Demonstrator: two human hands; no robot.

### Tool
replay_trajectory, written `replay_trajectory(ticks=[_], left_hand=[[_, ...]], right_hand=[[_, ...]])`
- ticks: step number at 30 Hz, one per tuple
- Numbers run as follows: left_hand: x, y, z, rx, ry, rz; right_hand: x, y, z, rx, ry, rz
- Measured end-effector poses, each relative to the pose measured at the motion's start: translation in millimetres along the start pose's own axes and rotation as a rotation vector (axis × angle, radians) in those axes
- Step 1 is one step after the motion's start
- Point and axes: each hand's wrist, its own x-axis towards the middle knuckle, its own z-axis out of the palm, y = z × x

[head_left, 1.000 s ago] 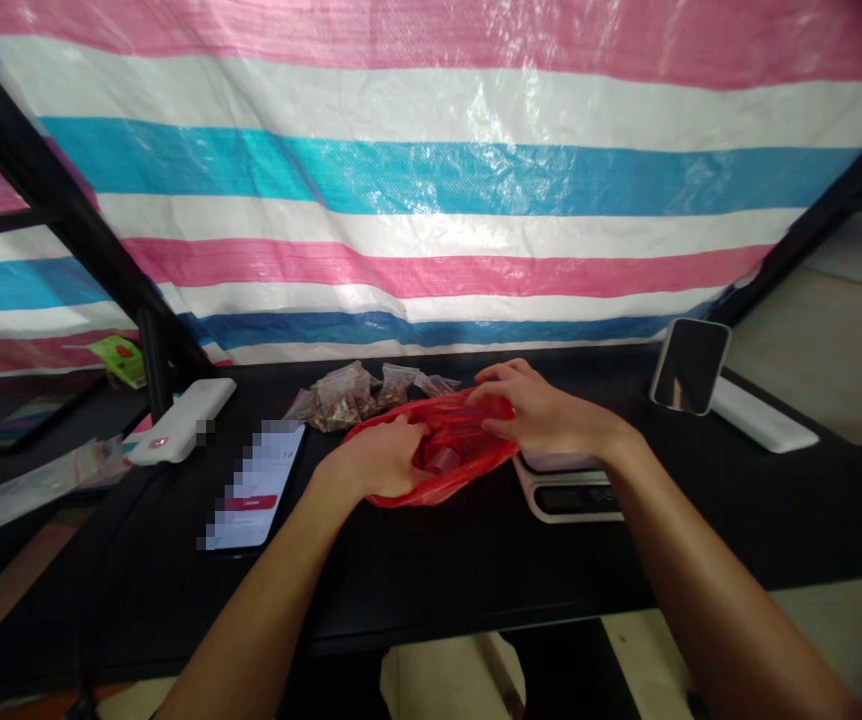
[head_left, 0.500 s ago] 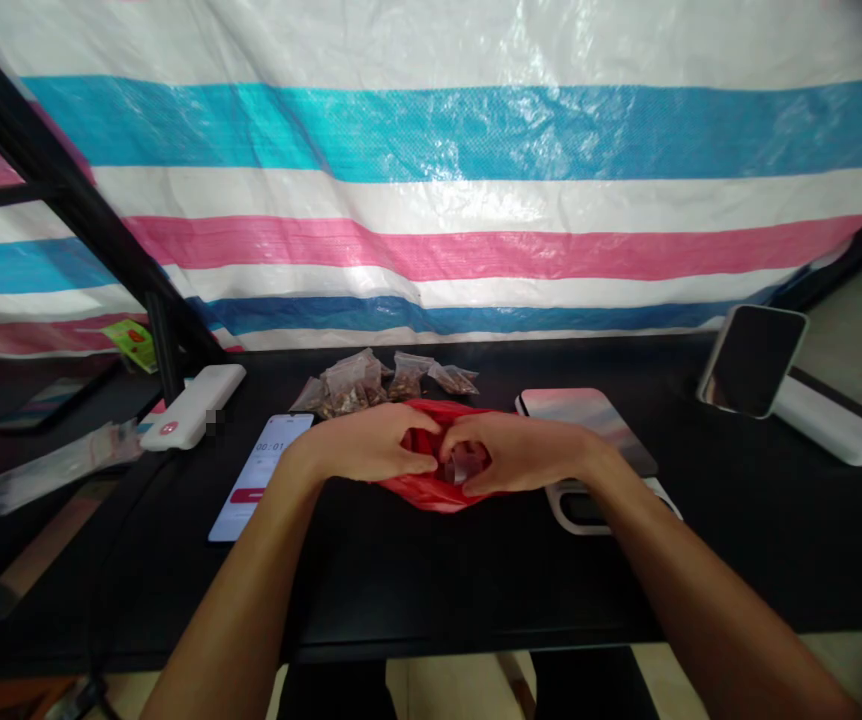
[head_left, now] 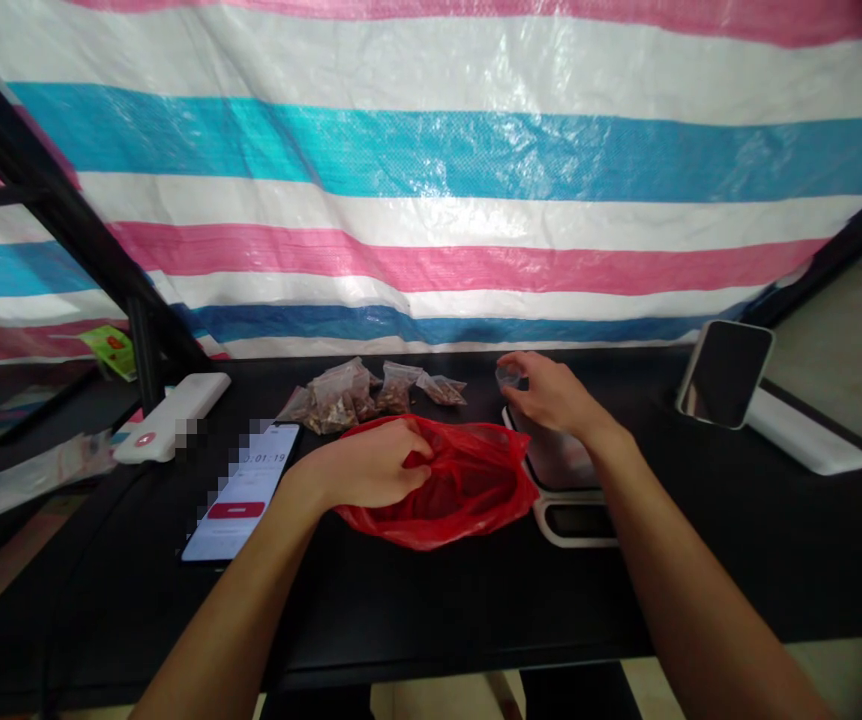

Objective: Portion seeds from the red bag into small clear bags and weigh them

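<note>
The right hand pinches a clear cup; at seven o'clock the red bag touches the left hand, fingers' grip unclear.

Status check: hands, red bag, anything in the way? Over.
Left hand on red plastic bag, its mouth open. Right hand holding small clear cup, by far left corner of digital scale. Right forearm partly hides scale.
</note>
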Motion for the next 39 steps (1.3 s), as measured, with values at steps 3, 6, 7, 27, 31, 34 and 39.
replay_trajectory(ticks=[3, 6, 7, 27, 31, 34, 39], left_hand=[[-3, 6, -7.5, -0.056, -0.040, 0.056], [-4, 11, -13.1, -0.124, -0.014, 0.111], [-3, 12, -12.9, -0.134, -0.017, 0.126], [9, 10, 17.0, 0.007, 0.075, 0.086], [15, -3, 24.1, 0.030, 0.091, 0.083], [13, -10, 22.8, 0.031, 0.009, 0.112], [4, -2, 2.7, -0.080, -0.098, 0.219]], right_hand=[[1, 13, 7, -0.014, -0.094, 0.000], [-1, 16, 5, 0.045, -0.129, 0.022], [-1, 16, 3, 0.060, -0.141, 0.027], [-11, -40, -12, 0.272, -0.009, -0.185], [-27, -76, -26, 0.535, -0.317, -0.288], [-35, -88, -15, 0.433, -0.606, -0.318], [-35, -79, -2, 0.135, -0.448, -0.222]])
